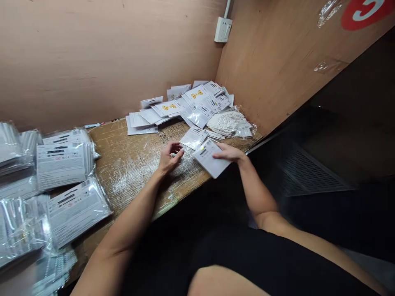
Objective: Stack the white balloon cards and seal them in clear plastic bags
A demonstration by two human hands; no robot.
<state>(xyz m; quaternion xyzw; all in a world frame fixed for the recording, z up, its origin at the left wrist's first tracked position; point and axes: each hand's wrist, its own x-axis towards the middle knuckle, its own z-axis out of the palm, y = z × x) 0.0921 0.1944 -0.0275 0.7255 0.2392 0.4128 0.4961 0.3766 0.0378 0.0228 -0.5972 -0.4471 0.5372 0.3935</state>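
My right hand [230, 153] grips a white printed card packet [211, 161] at its right side, over the front edge of the bench. Thumb on top, the other fingers are hidden beneath; whether it is one packet or a thin stack I cannot tell. To the left, my left hand [171, 158] hovers above the cardboard with curled fingers apart and nothing in them. Another white packet [194, 137] lies flat just beyond both hands. Behind it spreads a loose pile of white packets [169, 107], some printed with a gold shape.
Bundled packets in clear plastic [61, 162] fill the bench's left side. A clear bag of white slips [230, 122] sits at the right corner. The cardboard bench top [129, 164] meets walls behind and right. A socket [223, 29] is on the wall; a dark grid crate [311, 172] stands lower right.
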